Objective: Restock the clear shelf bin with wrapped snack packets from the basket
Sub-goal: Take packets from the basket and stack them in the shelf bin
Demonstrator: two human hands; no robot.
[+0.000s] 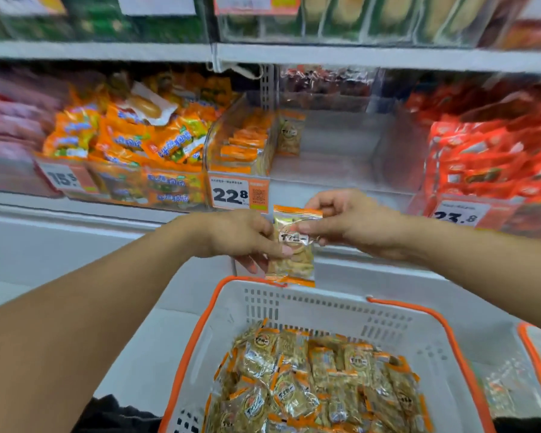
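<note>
A clear snack packet [294, 245] with orange ends hangs upright above the basket, held from both sides. My left hand [241, 235] pinches its lower left part and my right hand [353, 223] pinches its upper right part. Below them stands a white basket [325, 304] with an orange rim, holding several packets [319, 379] of the same kind. Straight ahead on the shelf is the clear bin [325, 170]. A row of packets [244, 142] stands along its left side and one packet [289, 132] farther back; the rest of its floor is bare.
Left of the bin is a bin of orange wrapped snacks [132, 135], right of it a bin of red packets [487, 154]. A price tag reading 22.8 [238, 193] hangs on the bin front. A second orange-rimmed basket [537, 370] shows at the right edge.
</note>
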